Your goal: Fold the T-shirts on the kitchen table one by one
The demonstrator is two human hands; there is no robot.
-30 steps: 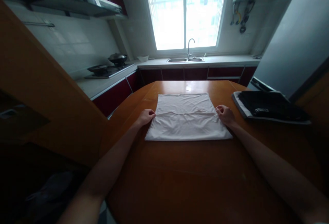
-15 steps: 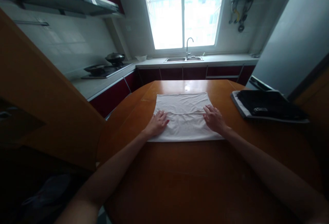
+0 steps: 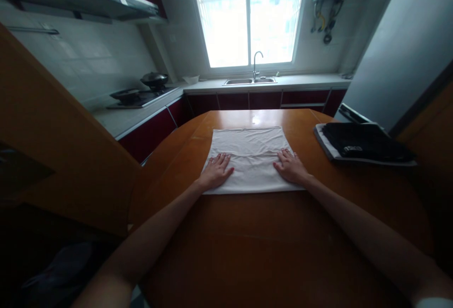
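A white folded cloth garment (image 3: pixel 252 173) lies on the wooden table (image 3: pixel 247 242), with a fold edge running across its middle and some wrinkles above it. My left hand (image 3: pixel 216 171) rests flat on the garment's left side, fingers spread. On the right side my right hand (image 3: pixel 290 166) presses down on it, palm lowered and fingers apart, close to the end of the fold edge. Neither hand grasps anything. The exact kind of garment cannot be made out.
A stack of folded clothes with a black piece on top (image 3: pixel 366 142) sits at the table's right. Beyond the table are a counter with a sink (image 3: pixel 239 81), a stove with a lidded pan (image 3: pixel 155 79), and a fridge (image 3: pixel 382 48) at the right.
My right hand has shifted slightly down on the garment, with its thumb spread inward. My left hand's fingers have spread wider. The whole view has moved a little.
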